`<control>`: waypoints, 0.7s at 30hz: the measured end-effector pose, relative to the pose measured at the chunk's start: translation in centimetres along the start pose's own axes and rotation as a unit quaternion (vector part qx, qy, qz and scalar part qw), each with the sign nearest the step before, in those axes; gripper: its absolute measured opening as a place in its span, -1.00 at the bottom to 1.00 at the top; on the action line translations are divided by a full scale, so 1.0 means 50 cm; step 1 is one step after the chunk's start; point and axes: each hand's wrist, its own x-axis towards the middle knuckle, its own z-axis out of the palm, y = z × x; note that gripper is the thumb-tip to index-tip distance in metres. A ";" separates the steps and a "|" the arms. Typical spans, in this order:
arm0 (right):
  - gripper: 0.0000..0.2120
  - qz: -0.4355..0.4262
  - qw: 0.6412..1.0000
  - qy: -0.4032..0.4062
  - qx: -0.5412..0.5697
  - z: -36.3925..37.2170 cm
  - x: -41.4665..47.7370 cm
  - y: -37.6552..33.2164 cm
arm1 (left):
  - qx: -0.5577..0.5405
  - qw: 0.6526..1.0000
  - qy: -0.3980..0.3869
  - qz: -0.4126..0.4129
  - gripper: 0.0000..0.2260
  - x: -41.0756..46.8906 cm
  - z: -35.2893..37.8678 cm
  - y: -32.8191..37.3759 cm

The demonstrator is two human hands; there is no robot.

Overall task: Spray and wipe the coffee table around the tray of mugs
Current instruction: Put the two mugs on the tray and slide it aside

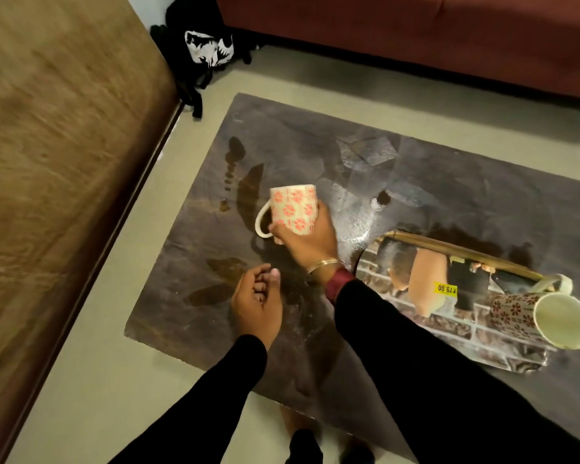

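My right hand grips a white mug with pink flowers and holds it above the dark coffee table, its handle pointing left. My left hand hovers just below it with fingers loosely curled and holds nothing. Brown spill marks and dusty smears lie on the table's left half. At the right lies a printed tray with a bamboo rim. A dark-red patterned mug lies on its side there, and another white mug peeks in behind it.
A brown bed or sofa runs along the left. A red sofa spans the top. A black bag with a white print sits on the floor between them. My feet show under the table's near edge.
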 end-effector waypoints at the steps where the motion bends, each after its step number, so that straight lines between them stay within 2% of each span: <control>1: -0.24 -0.022 0.999 0.002 0.036 -0.036 -0.013 0.020 | -0.009 1.000 0.010 0.009 -0.88 0.002 0.007 0.011; 3: -0.14 -0.060 0.996 0.022 0.056 -0.111 -0.039 0.053 | -0.024 0.999 -0.004 0.026 -0.70 0.002 0.023 0.028; 5: -0.09 -0.093 0.994 0.035 0.046 -0.183 -0.062 0.076 | -0.046 0.996 -0.071 0.032 -0.53 -0.008 0.049 0.047; 7: -0.14 -0.100 0.994 0.017 0.041 -0.244 -0.090 0.081 | -0.061 0.986 -0.146 0.054 -0.43 -0.021 0.072 0.062; 9: -0.26 -0.106 0.994 0.018 -0.007 -0.319 -0.116 0.084 | -0.069 0.971 -0.210 0.087 -0.36 -0.050 0.112 0.080; 12: -0.35 -0.108 0.982 0.038 -0.153 -0.396 -0.139 0.073 | -0.042 0.954 -0.266 0.133 -0.32 -0.085 0.148 0.094; 15: -0.27 -0.063 0.941 0.051 -0.329 -0.444 -0.143 0.061 | 0.011 0.935 -0.313 0.169 -0.30 -0.127 0.188 0.090; 18: -0.19 -0.043 0.876 0.017 -0.479 -0.445 -0.133 0.043 | 0.064 0.928 -0.316 0.184 -0.18 -0.151 0.211 0.069; 19: -0.16 -0.019 0.861 0.006 -0.509 -0.435 -0.127 0.042 | 0.082 0.927 -0.316 0.182 -0.14 -0.153 0.214 0.064; 21: -0.10 0.038 0.855 0.008 -0.518 -0.406 -0.113 0.042 | 0.109 0.927 -0.316 0.168 -0.08 -0.154 0.216 0.055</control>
